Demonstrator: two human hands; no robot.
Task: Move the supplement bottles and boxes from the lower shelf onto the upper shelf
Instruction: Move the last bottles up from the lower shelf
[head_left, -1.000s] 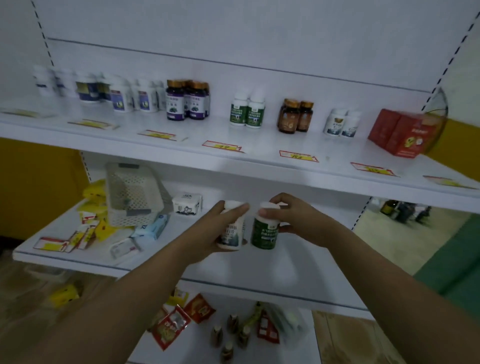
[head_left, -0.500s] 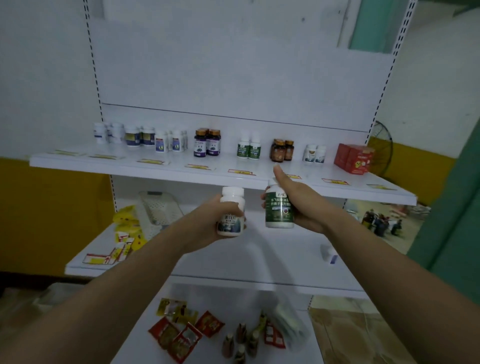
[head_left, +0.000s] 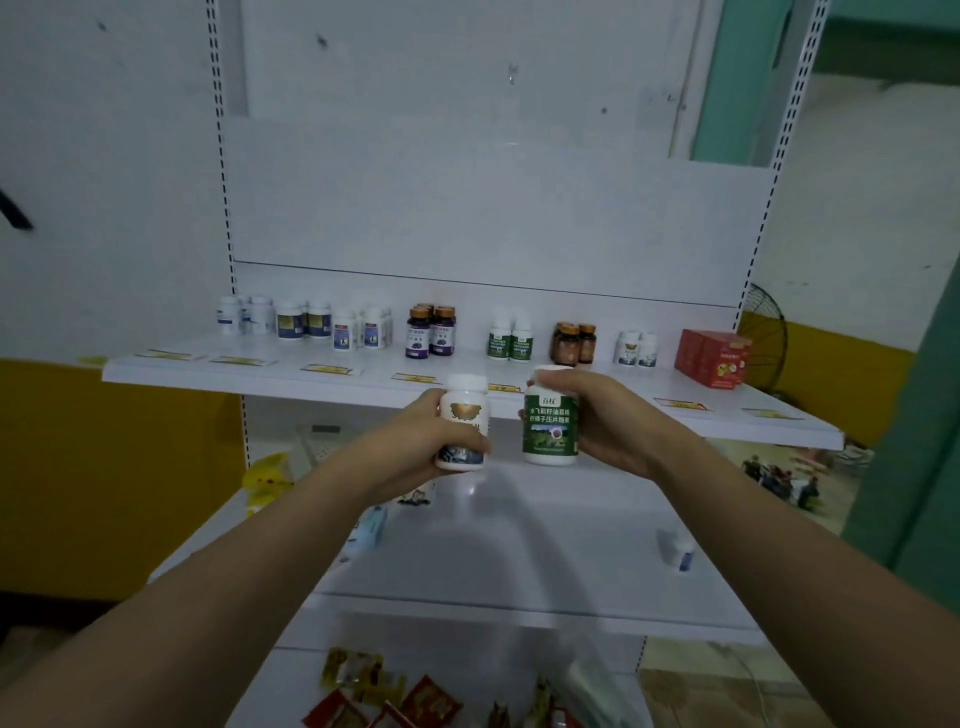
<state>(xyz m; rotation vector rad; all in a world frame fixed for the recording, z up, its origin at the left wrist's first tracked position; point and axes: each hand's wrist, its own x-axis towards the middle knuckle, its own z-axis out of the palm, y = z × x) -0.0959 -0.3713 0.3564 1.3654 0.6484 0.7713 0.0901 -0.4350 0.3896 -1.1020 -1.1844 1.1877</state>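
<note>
The green-labelled bottle (head_left: 550, 428) is upright in the right hand (head_left: 610, 423), whose fingers wrap its side and cap. Just beside it, the white bottle (head_left: 464, 423) with a gold emblem is gripped round its lower half by the left hand (head_left: 410, 449). Both bottles are in the air in front of the upper shelf (head_left: 597, 387), level with its front edge and not yet set down.

The step in hand looks like the carry up from the lower shelf (head_left: 519, 535) to the placing. The next move probably calls for lifting both bottles over the edge and setting them among the rows at the back. The green pair (head_left: 510, 340) appears to match the right hand's bottle, and the white pair (head_left: 637, 349) may match the left's. That would mean the arms crossing or going one at a time, without knocking the amber bottles (head_left: 574, 343) between them.

Red boxes (head_left: 712, 357) stand at the shelf's right end and yellow price tags (head_left: 332, 370) lie along its front. A small bottle (head_left: 675, 552) lies on its side on the lower shelf, so some work seems left. Sachets (head_left: 384, 691) lie on the bottom shelf. The unit is white, against a wall painted yellow (head_left: 52, 467) below.
</note>
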